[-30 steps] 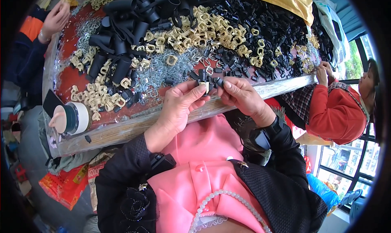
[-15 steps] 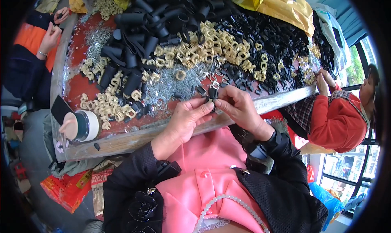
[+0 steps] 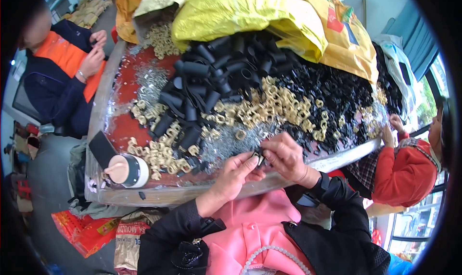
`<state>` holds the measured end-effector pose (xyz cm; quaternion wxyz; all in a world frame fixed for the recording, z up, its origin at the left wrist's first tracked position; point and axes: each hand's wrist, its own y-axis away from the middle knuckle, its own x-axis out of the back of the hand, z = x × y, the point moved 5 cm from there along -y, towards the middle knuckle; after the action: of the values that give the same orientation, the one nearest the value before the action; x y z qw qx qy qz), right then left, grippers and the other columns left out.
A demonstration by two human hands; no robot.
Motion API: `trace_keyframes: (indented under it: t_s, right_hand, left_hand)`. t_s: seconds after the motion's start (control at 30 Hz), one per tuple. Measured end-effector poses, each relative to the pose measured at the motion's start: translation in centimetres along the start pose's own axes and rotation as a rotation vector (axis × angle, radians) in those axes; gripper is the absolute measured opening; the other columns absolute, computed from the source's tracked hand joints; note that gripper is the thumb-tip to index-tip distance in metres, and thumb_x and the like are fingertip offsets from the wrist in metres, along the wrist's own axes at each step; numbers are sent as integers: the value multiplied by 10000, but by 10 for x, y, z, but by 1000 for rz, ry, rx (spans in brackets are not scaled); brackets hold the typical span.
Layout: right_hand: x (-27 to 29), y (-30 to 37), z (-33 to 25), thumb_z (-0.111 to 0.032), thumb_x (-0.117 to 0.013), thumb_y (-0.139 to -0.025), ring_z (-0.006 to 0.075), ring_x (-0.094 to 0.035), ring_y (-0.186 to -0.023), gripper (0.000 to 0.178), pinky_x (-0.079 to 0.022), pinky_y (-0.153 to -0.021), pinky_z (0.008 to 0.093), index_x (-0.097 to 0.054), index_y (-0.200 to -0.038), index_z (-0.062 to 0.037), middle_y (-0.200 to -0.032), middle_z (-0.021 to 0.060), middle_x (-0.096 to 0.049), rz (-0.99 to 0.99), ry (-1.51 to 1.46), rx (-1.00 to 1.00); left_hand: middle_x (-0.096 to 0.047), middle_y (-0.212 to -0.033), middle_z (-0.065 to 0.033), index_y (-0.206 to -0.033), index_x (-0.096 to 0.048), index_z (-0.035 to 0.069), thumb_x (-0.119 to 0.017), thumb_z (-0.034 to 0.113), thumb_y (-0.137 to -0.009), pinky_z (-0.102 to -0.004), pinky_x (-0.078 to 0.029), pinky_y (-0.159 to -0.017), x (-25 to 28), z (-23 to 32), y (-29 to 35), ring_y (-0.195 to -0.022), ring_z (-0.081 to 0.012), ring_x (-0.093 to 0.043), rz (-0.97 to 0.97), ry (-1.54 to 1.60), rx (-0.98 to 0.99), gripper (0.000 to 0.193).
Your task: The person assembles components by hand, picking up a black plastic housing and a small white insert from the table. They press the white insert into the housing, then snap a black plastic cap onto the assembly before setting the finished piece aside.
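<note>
Over the table's near edge my left hand (image 3: pixel 235 176) pinches a small black part (image 3: pixel 260 159) between thumb and fingers. A light, metallic-looking bit shows on it beside the thumb. My right hand (image 3: pixel 288 160) is closed at the other side of the same part, its fingertips together on it; the fingers hide much of the part. Just beyond my hands lies a heap of small silver metal pieces (image 3: pixel 226 143). Behind that is a band of cream-coloured ring-like plastic pieces (image 3: pixel 269 102), with small black parts (image 3: pixel 337 80) spread to the right.
Black tubes (image 3: pixel 195 69) pile up under a yellow bag (image 3: pixel 231 15) at the back. A white tub (image 3: pixel 137 171) with a pinkish top stands at the table's left corner. One person (image 3: pixel 67 78) is at the left, another in a red sweater (image 3: pixel 404 171) at the right.
The view has tipped up, so the table sits lower and further right in the picture. Both hands stay together at the black part, and its angle between the fingers has changed.
</note>
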<state>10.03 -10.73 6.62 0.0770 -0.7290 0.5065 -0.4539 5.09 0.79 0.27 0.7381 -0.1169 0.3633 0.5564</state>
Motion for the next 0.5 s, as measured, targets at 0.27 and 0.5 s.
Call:
trace_keyframes:
  t_s: [0.27, 0.5]
  right_hand:
    - [-27, -110, 101, -215, -597, -716, 267, -520, -707, 245, -408, -615, 351, -543, -873, -36, -770, 103, -526, 105, 291, -198]
    - [-76, -129, 64, -181, -588, -705, 307, -472, -760, 370, -389, -625, 309, -477, -1022, -26, -863, 126, -500, 61, 545, 184]
  left_hand:
    - [-561, -837, -70, -979, -495, 1, -476, 221, -840, -213, -470, -613, 26, 3, 5, -685, -120, -558, 70, -54, -99, 261]
    - [-564, -888, -91, -1042, -452, -7, -478, 138, -836, -221, -473, -647, 41, 8, 17, -727, -130, -564, 144, 36, -119, 253]
